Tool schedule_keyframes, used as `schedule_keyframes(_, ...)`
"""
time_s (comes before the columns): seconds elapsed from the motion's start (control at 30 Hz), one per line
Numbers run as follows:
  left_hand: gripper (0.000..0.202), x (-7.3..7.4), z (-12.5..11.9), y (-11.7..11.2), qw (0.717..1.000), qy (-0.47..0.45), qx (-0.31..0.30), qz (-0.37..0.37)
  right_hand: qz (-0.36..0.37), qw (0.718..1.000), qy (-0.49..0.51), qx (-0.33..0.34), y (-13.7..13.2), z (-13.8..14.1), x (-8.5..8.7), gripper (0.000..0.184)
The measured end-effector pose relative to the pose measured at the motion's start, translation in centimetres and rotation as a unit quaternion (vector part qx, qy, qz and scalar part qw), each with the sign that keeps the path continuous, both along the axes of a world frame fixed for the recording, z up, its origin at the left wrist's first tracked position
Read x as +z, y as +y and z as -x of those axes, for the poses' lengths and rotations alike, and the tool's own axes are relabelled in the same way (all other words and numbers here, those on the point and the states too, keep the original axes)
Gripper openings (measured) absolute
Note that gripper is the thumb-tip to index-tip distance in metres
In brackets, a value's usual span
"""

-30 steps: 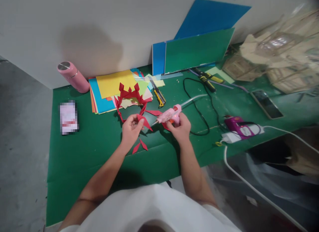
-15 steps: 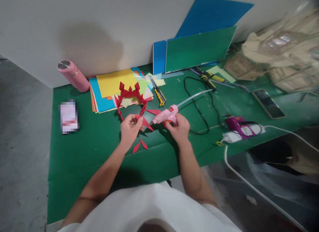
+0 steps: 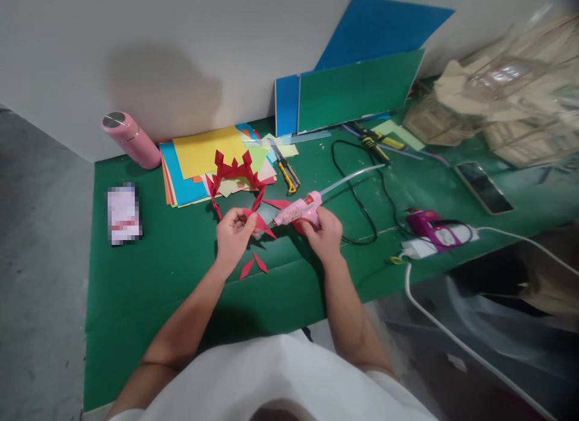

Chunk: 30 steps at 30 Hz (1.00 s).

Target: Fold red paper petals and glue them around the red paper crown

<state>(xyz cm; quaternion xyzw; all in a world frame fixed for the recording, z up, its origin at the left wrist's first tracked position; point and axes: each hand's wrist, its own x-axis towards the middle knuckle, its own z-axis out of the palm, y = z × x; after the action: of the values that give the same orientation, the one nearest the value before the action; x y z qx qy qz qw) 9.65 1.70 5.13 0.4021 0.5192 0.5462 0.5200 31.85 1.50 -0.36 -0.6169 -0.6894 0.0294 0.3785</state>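
My left hand [image 3: 233, 235] pinches a small folded red paper piece [image 3: 261, 222] above the green table [image 3: 149, 270]. My right hand [image 3: 322, 233] grips a pink hot glue gun [image 3: 296, 209], its nozzle pointing left and touching the red piece. A clear glue stick juts from the back of the gun. Beyond my hands lies a red folded paper crab shape [image 3: 235, 175] with loose red legs beside it. Two small red paper bits [image 3: 253, 265] lie on the table just under my left hand.
A stack of coloured paper [image 3: 199, 161] and a pink bottle [image 3: 129, 139] lie at the back left. A yellow utility knife [image 3: 287, 170], black cable [image 3: 362, 195], power strip with purple plug [image 3: 432, 234], phone [image 3: 482, 187], and blue and green boards [image 3: 357, 89] fill the right.
The glue gun has swung lower and leftward until its nozzle reaches the red piece. My left hand shifted slightly left with the piece.
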Motion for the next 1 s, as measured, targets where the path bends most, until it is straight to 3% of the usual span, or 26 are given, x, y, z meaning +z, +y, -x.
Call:
schedule_keyframes(0.37, 0.028, 0.0, 0.1, 0.0, 1.0, 0.005, -0.004, 0.002, 0.014, 1.0, -0.009, 0.008, -0.2, 0.0, 0.5, 0.019)
schedule_keyframes(0.63, 0.026, -0.1, 0.1, -0.1, 1.0, 0.015, -0.006, 0.0, -0.012, 1.0, -0.028, 0.002, -0.1, 0.6, 1.2, 0.037)
schedule_keyframes(1.0, 0.032, 0.0, 0.1, 0.0, 1.0, 0.017, -0.006, 0.002, -0.002, 1.0, 0.0, 0.005, 0.0, 0.3, 0.8, 0.029)
